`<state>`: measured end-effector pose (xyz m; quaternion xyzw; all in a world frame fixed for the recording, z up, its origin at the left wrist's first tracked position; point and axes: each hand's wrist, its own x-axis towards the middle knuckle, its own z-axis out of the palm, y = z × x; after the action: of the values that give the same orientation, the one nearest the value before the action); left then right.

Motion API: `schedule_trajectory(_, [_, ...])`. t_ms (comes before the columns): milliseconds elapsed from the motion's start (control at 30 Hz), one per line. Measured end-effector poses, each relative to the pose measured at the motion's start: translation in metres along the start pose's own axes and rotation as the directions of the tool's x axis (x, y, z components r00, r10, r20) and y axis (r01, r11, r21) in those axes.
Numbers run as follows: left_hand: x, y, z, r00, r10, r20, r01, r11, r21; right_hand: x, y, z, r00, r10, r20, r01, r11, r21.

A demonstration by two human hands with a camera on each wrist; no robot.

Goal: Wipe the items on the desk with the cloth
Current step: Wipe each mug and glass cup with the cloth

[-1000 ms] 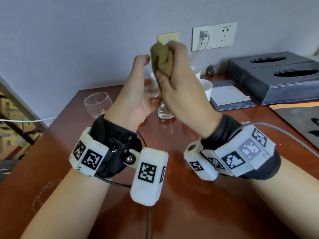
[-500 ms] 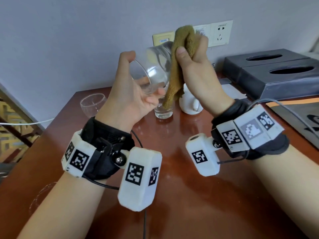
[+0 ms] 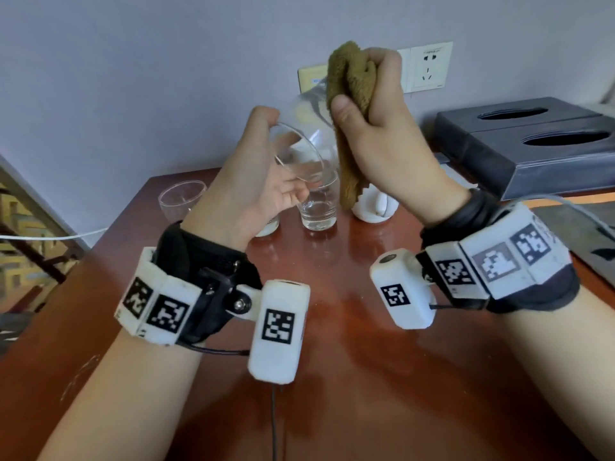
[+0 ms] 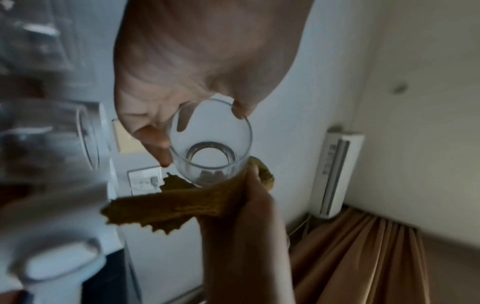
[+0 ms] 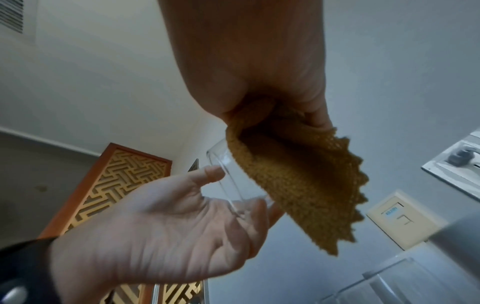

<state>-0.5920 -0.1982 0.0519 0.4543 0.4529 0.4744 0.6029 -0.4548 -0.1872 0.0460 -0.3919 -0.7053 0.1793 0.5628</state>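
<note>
Left hand [image 3: 253, 191] grips clear cylindrical glass tumbler [image 3: 304, 141] by rim, tilted, above table [image 3: 349, 377]; right hand [image 3: 382, 138] clamps mustard terry cloth [image 3: 349, 104] vs its side. Rim-only hold w/ side pressure: could slip, drop.

A hotel-style guest room, by the look of it: beyond the person's fingertips [image 3: 382, 61], wall sockets [image 3: 429, 66] sat above a polished red-brown desk [image 3: 349, 377] set with drinking glasses [image 3: 317, 211], a white cup [image 3: 376, 207] and dark tissue boxes [image 3: 532, 141]. Past the fingers in the left wrist view hung a wall air conditioner [image 4: 335, 174] and tan curtains [image 4: 363, 257]; a latticed wooden screen [image 5: 114, 185] stood to the left.
</note>
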Motion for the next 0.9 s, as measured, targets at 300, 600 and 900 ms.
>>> schedule_trajectory(300, [0.001, -0.005, 0.006, 1.0, -0.019, -0.018, 0.015, 0.981, -0.195, -0.013, -0.01, 0.018, 0.984, -0.167, -0.058, 0.162, 0.984, -0.077])
schedule_trajectory(600, [0.004, -0.004, 0.0, 0.985, -0.161, 0.068, 0.174, 0.92, -0.35, -0.015, -0.005, 0.022, 0.952, -0.306, 0.002, 0.303, 0.944, -0.128])
schedule_trajectory(900, [-0.005, -0.001, 0.01, 0.975, -0.159, 0.152, 0.2, 0.929, -0.311, 0.002, 0.003, -0.016, 0.993, 0.091, -0.07, -0.085, 0.992, 0.093])
